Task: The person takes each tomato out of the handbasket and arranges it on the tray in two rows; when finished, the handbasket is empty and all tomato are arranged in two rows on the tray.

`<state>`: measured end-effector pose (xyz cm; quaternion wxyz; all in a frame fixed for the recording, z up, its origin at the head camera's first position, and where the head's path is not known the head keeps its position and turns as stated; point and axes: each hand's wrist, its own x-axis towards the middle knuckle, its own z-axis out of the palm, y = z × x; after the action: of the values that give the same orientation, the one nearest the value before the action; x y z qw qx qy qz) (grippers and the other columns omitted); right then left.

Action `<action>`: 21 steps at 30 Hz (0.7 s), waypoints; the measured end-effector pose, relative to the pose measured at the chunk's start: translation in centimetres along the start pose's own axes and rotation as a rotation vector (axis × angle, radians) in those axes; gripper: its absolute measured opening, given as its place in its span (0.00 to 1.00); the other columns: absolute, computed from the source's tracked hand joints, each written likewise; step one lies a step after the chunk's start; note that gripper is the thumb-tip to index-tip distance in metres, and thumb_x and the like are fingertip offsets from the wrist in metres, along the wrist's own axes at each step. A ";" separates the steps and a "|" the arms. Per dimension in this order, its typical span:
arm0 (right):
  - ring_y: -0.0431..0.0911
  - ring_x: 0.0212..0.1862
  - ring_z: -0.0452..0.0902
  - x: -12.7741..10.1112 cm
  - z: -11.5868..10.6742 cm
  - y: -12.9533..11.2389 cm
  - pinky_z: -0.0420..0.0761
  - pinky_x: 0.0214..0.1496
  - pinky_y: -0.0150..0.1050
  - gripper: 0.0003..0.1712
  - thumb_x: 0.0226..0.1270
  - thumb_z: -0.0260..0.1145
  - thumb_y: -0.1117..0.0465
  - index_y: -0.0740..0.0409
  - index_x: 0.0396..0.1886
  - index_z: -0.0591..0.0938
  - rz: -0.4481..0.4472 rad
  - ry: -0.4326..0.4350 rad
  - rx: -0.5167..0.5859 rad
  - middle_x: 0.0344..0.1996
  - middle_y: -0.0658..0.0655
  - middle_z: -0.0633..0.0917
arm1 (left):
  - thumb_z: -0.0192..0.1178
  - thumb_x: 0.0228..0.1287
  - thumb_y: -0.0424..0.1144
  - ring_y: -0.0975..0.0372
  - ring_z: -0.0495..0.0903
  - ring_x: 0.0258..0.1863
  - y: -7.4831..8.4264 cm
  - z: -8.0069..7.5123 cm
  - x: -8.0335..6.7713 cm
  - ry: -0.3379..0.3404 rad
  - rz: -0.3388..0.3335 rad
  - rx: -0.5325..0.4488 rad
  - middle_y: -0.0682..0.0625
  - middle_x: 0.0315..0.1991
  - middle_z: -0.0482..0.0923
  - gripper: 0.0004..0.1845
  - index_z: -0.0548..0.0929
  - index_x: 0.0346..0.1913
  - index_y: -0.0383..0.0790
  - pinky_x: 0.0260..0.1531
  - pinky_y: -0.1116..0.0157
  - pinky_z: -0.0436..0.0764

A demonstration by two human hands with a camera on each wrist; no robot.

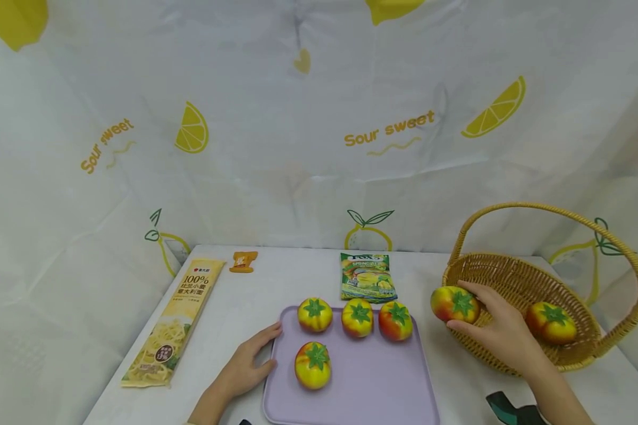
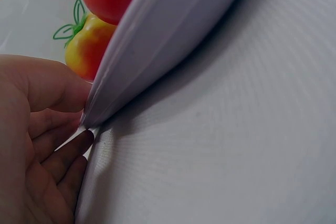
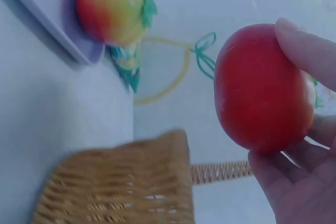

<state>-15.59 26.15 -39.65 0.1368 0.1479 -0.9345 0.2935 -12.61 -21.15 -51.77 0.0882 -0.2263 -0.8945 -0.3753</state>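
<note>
My right hand (image 1: 497, 330) grips a red-and-yellow tomato (image 1: 453, 303) with a green top, held over the near left rim of the wicker basket (image 1: 579, 354). In the right wrist view that tomato (image 3: 261, 90) sits between my thumb and fingers. One more tomato (image 1: 551, 322) lies inside the basket. A lilac tray (image 1: 367, 383) carries several tomatoes: a row of three at its far edge and one (image 1: 312, 365) nearer. My left hand (image 1: 247, 366) rests with straight fingers against the tray's left edge (image 2: 136, 72).
A long pasta packet (image 1: 172, 324) lies at the left of the white table. A green snack bag (image 1: 367, 276) and a small orange sachet (image 1: 243, 261) lie near the back. A lemon-print cloth hangs behind and at both sides.
</note>
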 end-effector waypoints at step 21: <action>0.51 0.60 0.74 -2.8 9.3 -6.5 0.77 0.58 0.54 0.42 0.48 0.70 0.38 0.52 0.61 0.74 -0.035 -0.199 0.205 0.58 0.49 0.78 | 0.63 0.50 0.32 0.53 0.68 0.66 0.0 0.0 0.0 -0.001 -0.008 -0.024 0.48 0.66 0.69 0.31 0.74 0.62 0.39 0.68 0.66 0.64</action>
<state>-12.26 16.16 -44.70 0.0326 0.2059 -0.9059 0.3687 -12.56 -21.11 -51.79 0.0834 -0.2238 -0.8910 -0.3861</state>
